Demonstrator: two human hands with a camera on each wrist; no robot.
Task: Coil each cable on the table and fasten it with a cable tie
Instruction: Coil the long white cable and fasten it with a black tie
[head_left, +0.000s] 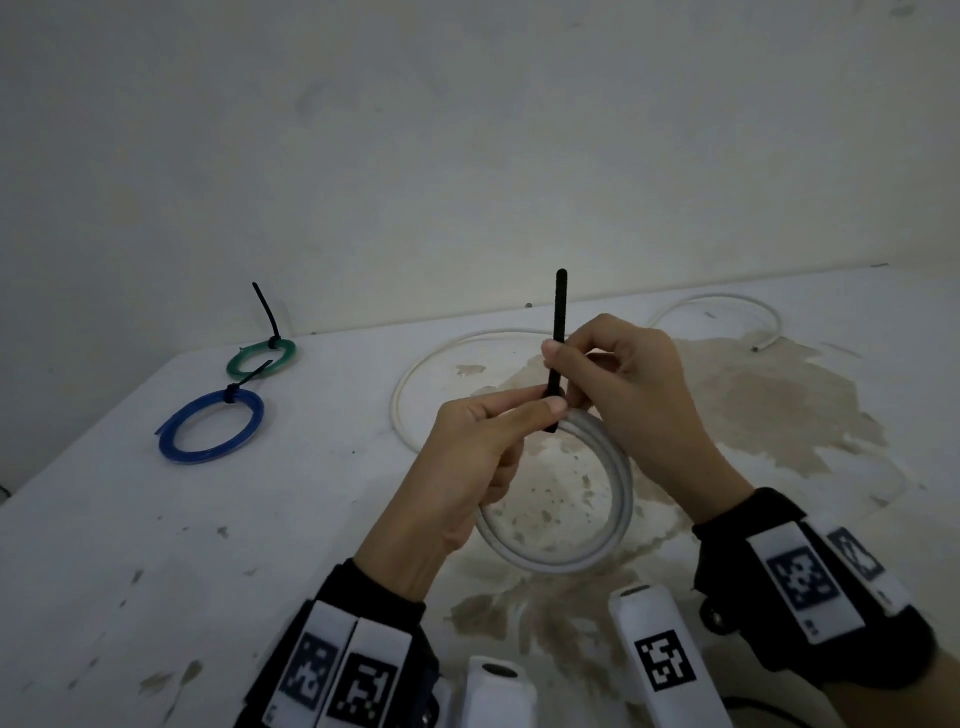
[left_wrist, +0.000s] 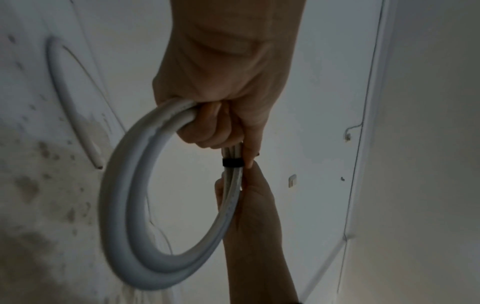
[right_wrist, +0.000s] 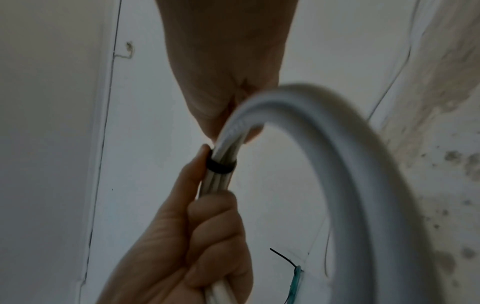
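Note:
A grey cable coil is held above the table's middle. My left hand grips its left side, thumb by the head of the black cable tie. The tie wraps the coil's strands; its tail stands upright. My right hand pinches that tail just above the coil. The left wrist view shows the left hand curled round the coil and the tie's band snug on the strands. In the right wrist view the band sits between my right hand and left hand.
A loose white cable curves over the table behind my hands. A tied green coil and a tied blue coil lie at the back left. Two white marker-tagged devices sit at the near edge. A wall rises behind the table.

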